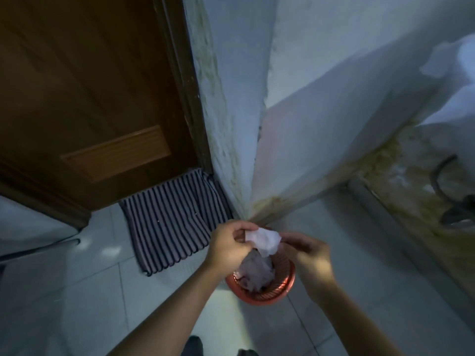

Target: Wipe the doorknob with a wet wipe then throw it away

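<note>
— What am I not seeing well here?

— My left hand (228, 246) is covering one end of the wet wipe (263, 241). Both hands are hiding part of the red bin (259, 295).

— And the edges?

— The door (84, 98) is getting cut off at the top, so I'm seeing no knob. The right hand (308, 255) is looking blurry.

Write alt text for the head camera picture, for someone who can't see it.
Seen from above, a left hand and a right hand hold a white wet wipe over a small red bin lined with a bag, on a pale tiled floor. A striped mat lies before a brown wooden door, beside a stained wall corner.
</note>
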`<state>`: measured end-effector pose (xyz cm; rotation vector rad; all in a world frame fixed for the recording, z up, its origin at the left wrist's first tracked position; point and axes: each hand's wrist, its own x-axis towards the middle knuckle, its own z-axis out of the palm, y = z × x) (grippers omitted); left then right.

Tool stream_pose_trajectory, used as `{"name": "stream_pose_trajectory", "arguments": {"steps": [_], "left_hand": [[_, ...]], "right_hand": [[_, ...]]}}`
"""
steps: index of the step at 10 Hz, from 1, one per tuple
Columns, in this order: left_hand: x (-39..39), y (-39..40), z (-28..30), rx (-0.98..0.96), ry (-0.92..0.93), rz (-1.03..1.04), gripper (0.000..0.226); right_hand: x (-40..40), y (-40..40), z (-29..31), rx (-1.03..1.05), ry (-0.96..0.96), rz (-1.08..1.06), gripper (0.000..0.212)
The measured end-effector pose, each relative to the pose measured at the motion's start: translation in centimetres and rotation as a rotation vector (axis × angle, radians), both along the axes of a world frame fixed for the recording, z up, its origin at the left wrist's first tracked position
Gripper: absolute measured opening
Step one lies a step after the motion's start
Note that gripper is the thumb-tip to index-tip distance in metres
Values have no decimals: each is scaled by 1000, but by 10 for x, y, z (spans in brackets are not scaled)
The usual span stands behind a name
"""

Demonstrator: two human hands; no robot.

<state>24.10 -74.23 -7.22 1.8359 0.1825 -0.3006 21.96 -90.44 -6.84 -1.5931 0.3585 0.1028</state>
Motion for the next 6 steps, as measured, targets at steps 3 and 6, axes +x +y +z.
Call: {"name": "stream_pose_trajectory", "arguments": {"steps": [3,6], "left_hand": [[-11,-1,-77,196,47,-390,56],[-10,15,-8,482,-43,-625,62]], "right_hand": [[-16,3,-66,-487,22,211,29],[-12,7,-36,-752,-51,414,44]]}}
